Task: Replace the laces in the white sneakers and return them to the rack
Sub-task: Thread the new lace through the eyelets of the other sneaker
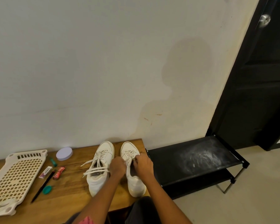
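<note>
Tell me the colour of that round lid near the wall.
Pale lilac lid, seen from the head view.

Worktop (71,191) against the wall (103,62). On it, right end: two sneakers side by side, toes to the wall, left sneaker (99,168) and right sneaker (132,172). Left hand (117,166) between them; right hand (144,164) on the right sneaker. Far left: perforated tray (14,178). Between tray and sneakers: round lid (64,153) at the back, then eraser (45,172), pencil (42,186), small cap (47,189) nearer. Rack (192,162) on the floor, just right of the worktop; door (262,78) behind it.
</note>
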`<state>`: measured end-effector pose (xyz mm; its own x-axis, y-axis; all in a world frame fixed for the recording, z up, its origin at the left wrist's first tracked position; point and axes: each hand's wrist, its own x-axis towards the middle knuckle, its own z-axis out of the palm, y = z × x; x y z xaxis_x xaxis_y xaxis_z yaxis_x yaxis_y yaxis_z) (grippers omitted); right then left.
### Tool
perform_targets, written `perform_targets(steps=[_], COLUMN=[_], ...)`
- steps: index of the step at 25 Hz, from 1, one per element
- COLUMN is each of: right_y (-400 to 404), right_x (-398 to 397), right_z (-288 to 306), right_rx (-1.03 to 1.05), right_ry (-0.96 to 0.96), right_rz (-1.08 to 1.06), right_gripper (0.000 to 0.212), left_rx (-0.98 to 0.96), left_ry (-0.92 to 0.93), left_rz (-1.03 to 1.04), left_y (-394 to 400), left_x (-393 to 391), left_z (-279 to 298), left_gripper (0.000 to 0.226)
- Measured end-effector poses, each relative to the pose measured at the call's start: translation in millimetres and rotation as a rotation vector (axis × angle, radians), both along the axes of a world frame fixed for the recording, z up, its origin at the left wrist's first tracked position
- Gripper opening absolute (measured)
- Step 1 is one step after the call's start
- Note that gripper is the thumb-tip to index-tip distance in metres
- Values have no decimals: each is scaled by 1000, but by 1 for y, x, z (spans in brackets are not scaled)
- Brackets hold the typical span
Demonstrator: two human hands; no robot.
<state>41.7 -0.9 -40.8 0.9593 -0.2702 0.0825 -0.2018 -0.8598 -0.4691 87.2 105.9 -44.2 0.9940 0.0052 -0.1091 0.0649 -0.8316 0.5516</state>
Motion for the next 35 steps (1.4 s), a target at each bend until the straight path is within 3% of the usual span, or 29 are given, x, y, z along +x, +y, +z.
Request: perform_targets(steps=[3, 5, 6, 10, 12, 17, 22, 29, 35], right_y=[2, 3, 2, 0, 0, 1, 1, -6, -21], right_x=[0, -1, -1, -2, -2, -1, 0, 0, 5], right_z=[-7, -9, -10, -11, -13, -11, -7, -15, -22], right_rx=[99, 152, 189, 251, 278, 289, 299, 408, 551], right_ry=[-91, -106, -105, -111, -112, -106, -85, -131, -143], right_rz=[-135, -169, -169, -172, -192, -203, -196, -204, -198], right_gripper=[30, 29, 29, 27, 27, 27, 25, 23, 18], left_rx=[-18, -135, -282, -1266, -1426, -1244, -1233, -647, -492], left_ry=[41, 76, 103, 166, 44, -285, -257, -147, -1], left_rz=[67, 116, 180, 513, 583, 531, 377, 3, 23], left_y=[4, 8, 9, 8, 17, 55, 48, 8, -23], left_x=[2, 6, 9, 24, 39, 60, 56, 20, -6], left_z=[-1, 3, 7, 58, 88, 152, 178, 100, 48], left_gripper=[18, 15, 16, 21, 13, 26, 29, 12, 19])
